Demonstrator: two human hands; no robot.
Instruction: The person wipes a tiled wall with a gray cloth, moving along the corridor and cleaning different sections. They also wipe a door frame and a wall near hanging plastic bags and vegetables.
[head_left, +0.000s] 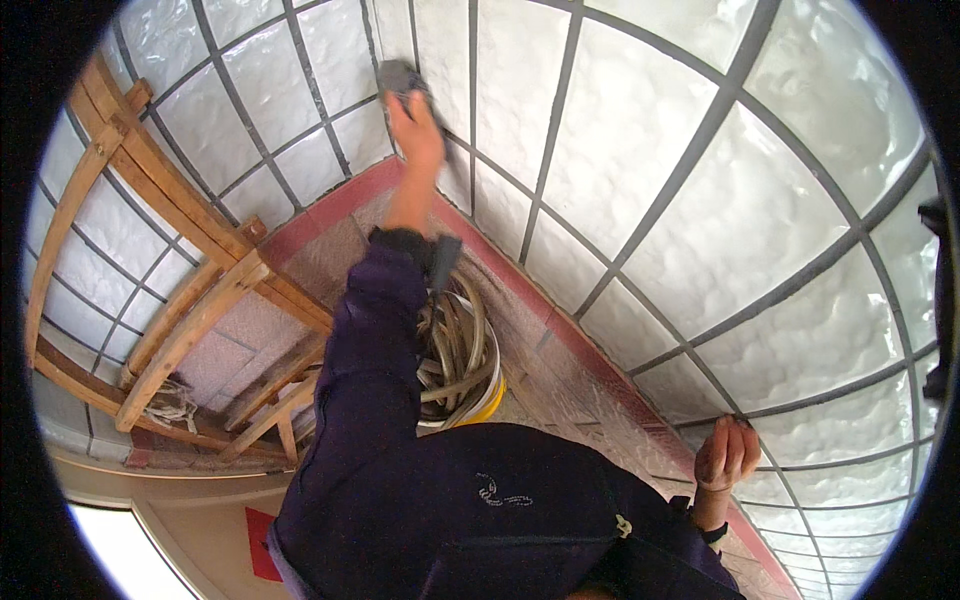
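Note:
My left hand (417, 135) reaches up to the inner corner of the tiled wall, closed on a dark grey pad (399, 78), blurred, that lies against the tiles; whether it is a sponge or a cloth I cannot tell. The glossy white tiles (675, 187) have wavy surfaces and dark grey joints. At the lower right, my right hand (727, 454) rests its curled fingers at a tile joint, with nothing visible in them. Below my left wrist stands a white and yellow bucket (491, 397) with a coiled hose (457, 352) inside, partly hidden by my sleeve.
A wooden frame (191, 214) of several beams leans across the left side. A band of red tiles (559, 322) runs along the foot of the white tiles, above speckled pinkish tiles (232, 341). A bundle of pale rope or cloth (171, 405) lies by the frame.

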